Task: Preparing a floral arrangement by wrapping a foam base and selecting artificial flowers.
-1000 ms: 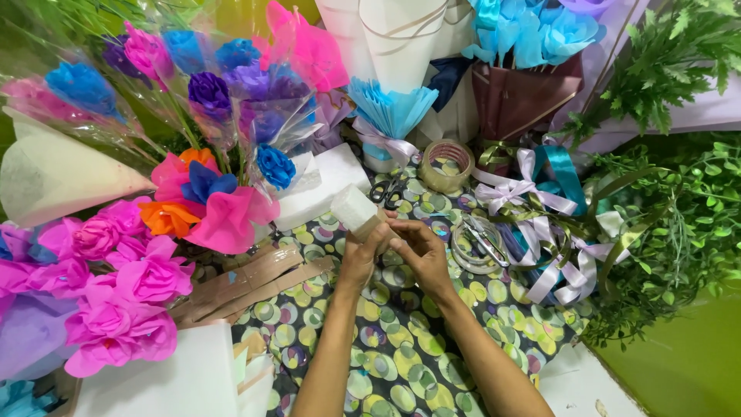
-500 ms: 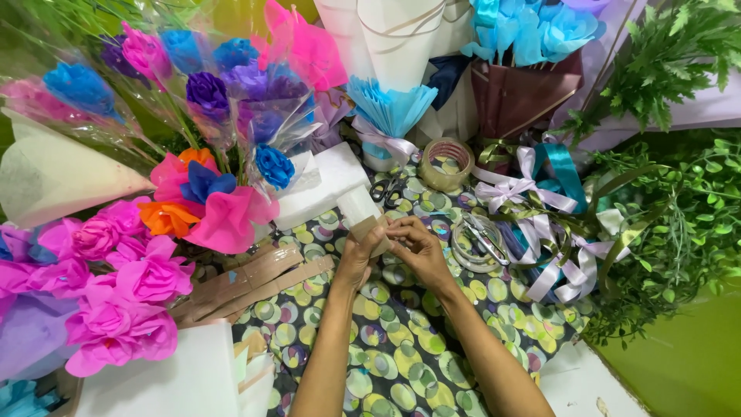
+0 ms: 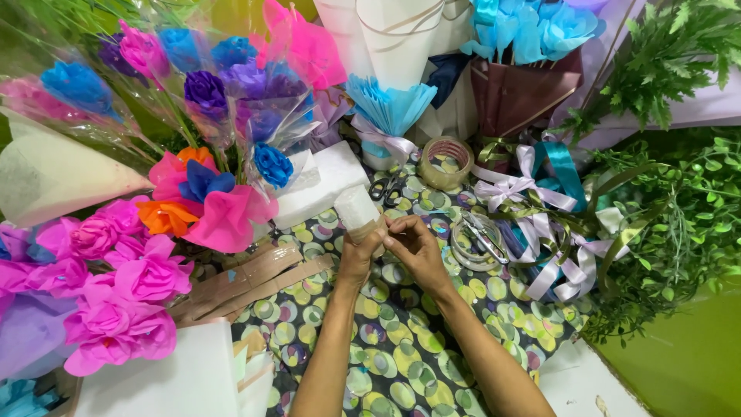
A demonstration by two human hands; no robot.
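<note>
My left hand (image 3: 359,251) grips a small white roll of paper or tape (image 3: 356,207) and holds it upright over the dotted tablecloth (image 3: 386,363). My right hand (image 3: 415,245) meets it from the right, its fingertips pinching at the lower edge of the roll. Both hands touch in the middle of the table. What the fingertips pinch is too small to make out.
Paper flower bouquets (image 3: 201,154) in pink, blue and purple crowd the left. A clear tape roll (image 3: 446,162), scissors (image 3: 390,188), tangled ribbons (image 3: 540,224) and another tape ring (image 3: 472,243) lie behind and to the right. Green foliage (image 3: 679,201) fills the right side.
Both hands have stayed together at the roll, with the right fingers shifting slightly along its lower edge. Everything around them is unmoved.
</note>
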